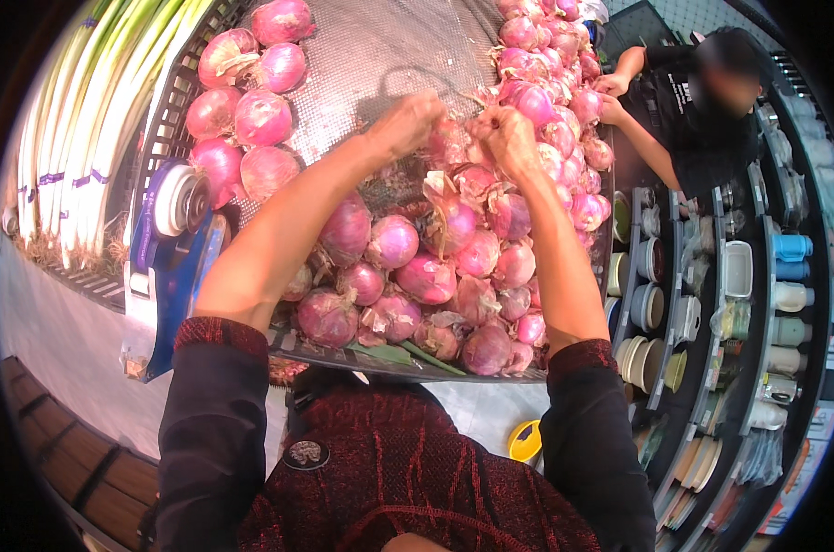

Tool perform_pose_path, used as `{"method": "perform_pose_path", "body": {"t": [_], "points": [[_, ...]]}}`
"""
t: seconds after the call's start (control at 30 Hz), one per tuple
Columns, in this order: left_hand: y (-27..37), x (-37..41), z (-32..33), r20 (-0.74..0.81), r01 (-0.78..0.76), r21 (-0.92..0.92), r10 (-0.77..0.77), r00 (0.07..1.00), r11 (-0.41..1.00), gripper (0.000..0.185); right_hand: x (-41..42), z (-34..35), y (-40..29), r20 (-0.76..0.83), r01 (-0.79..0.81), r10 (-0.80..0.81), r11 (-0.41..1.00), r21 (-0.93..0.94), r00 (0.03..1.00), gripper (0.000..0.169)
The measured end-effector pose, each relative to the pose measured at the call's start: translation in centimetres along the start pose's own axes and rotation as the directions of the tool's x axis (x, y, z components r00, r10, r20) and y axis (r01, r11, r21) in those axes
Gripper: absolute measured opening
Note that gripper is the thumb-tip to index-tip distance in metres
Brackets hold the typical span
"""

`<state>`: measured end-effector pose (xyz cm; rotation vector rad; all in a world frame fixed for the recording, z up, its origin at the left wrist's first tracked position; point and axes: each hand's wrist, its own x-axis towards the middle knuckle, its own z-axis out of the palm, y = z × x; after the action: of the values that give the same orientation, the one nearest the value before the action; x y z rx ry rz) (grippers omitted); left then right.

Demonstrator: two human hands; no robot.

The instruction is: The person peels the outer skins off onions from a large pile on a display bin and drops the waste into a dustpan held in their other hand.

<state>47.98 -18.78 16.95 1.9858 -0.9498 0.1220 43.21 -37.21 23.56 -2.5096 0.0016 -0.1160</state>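
Above the onion display, my left hand point(410, 123) and my right hand point(508, 138) are close together with bent fingers. Between them is a blurred red onion point(450, 141) with loose dry skin, and the fingers of both hands close on its sides. Their tips are partly hidden. Below my wrists lies a heap of red onions point(427, 276), many with flaking papery skins. A separate group of red onions point(264, 117) sits left of my left forearm. The textured mat point(382, 41) of the display shows beyond my hands.
A blue tape dispenser point(172, 276) with purple tape stands at the left edge. Bundled leeks point(79, 152) lie farther left. More red onions point(551, 90) are stacked along the right side, where another person point(700, 110) handles one. Shelves of dishes point(707, 276) line the right.
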Motion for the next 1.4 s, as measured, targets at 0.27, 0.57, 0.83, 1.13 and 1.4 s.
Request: {"method": "perform_pose_path", "body": {"t": [0.27,0.57,0.83,1.13,1.4], "points": [[1.3,0.8,1.6,-0.094,0.008,0.109,0.002,0.996,0.994,0.025,3.0,0.5,2.1,-0.14,0.226,-0.298,0.896,-0.383,0.944,0.026],[2.3,-0.7,1.3,-0.211,0.234,-0.447,-0.356,0.91,0.863,0.009,0.8,1.0,2.4,-0.183,0.005,0.03,0.982,0.187,0.983,0.011],[6.9,-3.0,-0.6,-0.058,0.173,-0.917,-0.548,0.835,0.36,0.015,-2.5,0.7,-3.5,0.067,-0.063,0.019,0.654,0.754,0.998,0.016],[17.4,-13.6,-1.4,-0.268,0.097,-0.92,-0.792,0.549,0.379,0.017,-10.8,1.7,-7.9,0.334,-0.154,-0.289,0.504,0.85,0.897,0.017],[25.5,-28.9,-0.9,-0.476,0.028,-0.869,-0.849,0.228,0.495,0.017,-22.7,7.4,-14.5,0.528,-0.226,-0.504,0.541,0.81,0.683,0.015]]}}
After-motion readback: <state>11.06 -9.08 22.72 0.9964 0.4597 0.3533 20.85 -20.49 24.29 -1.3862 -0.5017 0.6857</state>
